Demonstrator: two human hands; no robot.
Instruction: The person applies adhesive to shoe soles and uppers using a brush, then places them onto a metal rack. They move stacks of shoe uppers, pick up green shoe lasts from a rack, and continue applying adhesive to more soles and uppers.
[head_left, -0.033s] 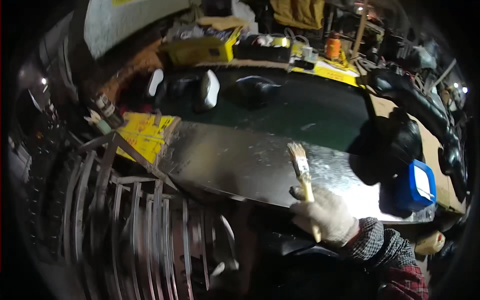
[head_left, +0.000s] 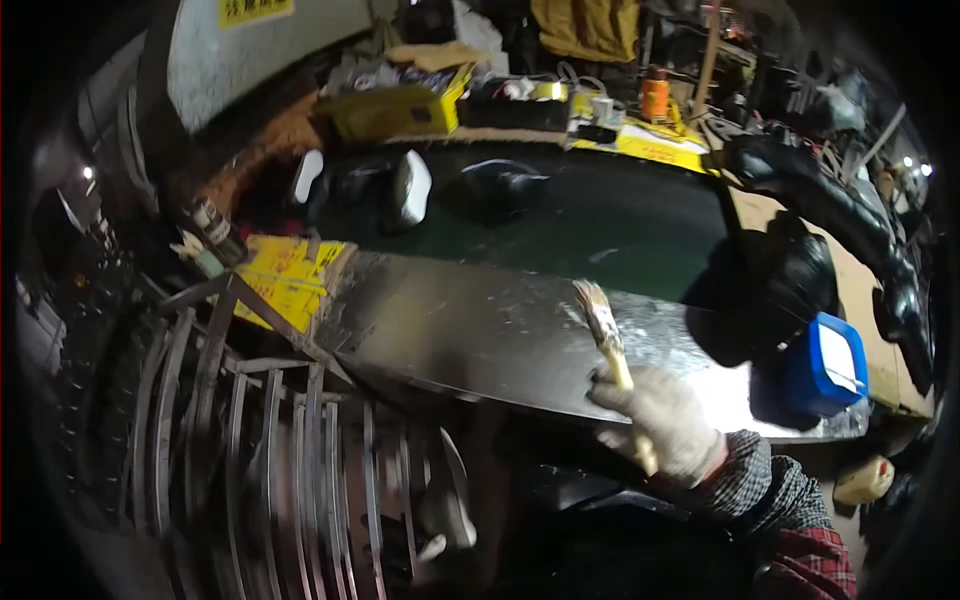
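My right hand (head_left: 672, 425), in a whitish work glove, is closed around the pale wooden handle of a paintbrush (head_left: 618, 365). The brush leans up and to the left, its stained bristles over the shiny metal sheet (head_left: 460, 310) on the workbench. To the right of the hand, a blue plastic tub (head_left: 822, 395) with something white in it stands at the sheet's right end. My left hand does not show. Further back on the dark green surface (head_left: 640, 215) are a white-soled shoe (head_left: 412, 190), a smaller white sole (head_left: 307, 177) and a glossy black shape (head_left: 505, 180).
A metal rack of bars (head_left: 270, 440) fills the lower left, below yellow sheeting (head_left: 285, 275). At the back are a yellow crate (head_left: 390, 112) and an orange bottle (head_left: 655, 95). Shiny black wrapped shapes (head_left: 840, 195) line the right side. A pale container (head_left: 864, 482) sits below the bench.
My right hand has shifted slightly right with the paintbrush, which now leans a bit more to the left. The whole view has also shifted a little.
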